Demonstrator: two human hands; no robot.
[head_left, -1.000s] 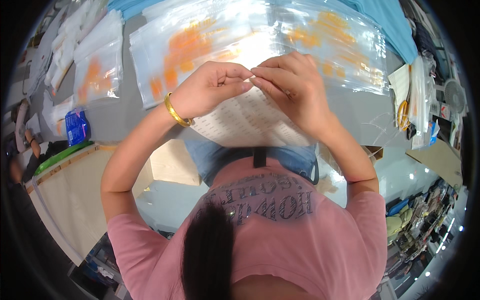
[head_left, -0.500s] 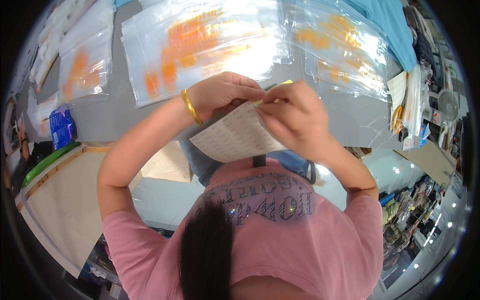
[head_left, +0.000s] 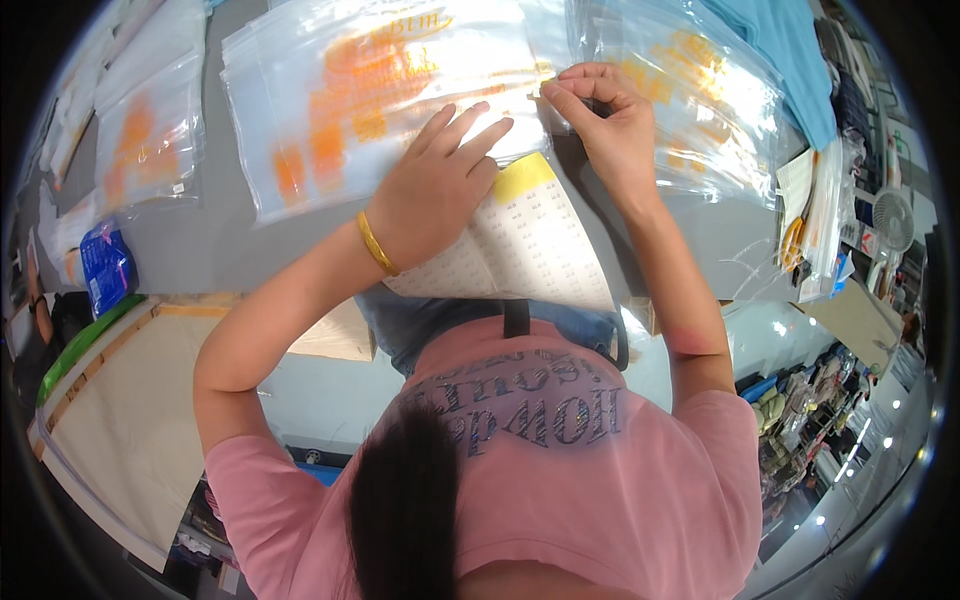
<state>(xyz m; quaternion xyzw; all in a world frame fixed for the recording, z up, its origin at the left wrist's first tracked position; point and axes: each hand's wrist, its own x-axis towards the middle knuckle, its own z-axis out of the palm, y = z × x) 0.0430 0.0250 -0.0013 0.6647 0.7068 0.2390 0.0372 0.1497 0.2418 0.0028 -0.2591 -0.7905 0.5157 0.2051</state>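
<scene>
My left hand (head_left: 440, 185) lies palm down with fingers spread, its fingertips on a clear plastic bag (head_left: 270, 110) with orange print. Under its palm is a sheet of small printed labels (head_left: 545, 235), with a bare yellow strip at its far corner. The sheet hangs over the table's near edge. My right hand (head_left: 610, 125) is closed in a pinch at the right edge of that bag. At its fingertips is what looks like a small sticker (head_left: 541, 91), partly hidden by the thumb and finger.
More printed clear bags (head_left: 690, 90) lie on the grey table (head_left: 330, 255) to the right, and others (head_left: 150, 140) to the left. Light blue fabric (head_left: 780, 60) is at the far right. Orange-handled scissors (head_left: 793, 243) and a blue packet (head_left: 105, 265) sit near the table's ends.
My right hand has moved away from the label sheet, up to the bag's edge. The left hand has opened out flat onto the bag, and more of the sheet's yellow strip shows.
</scene>
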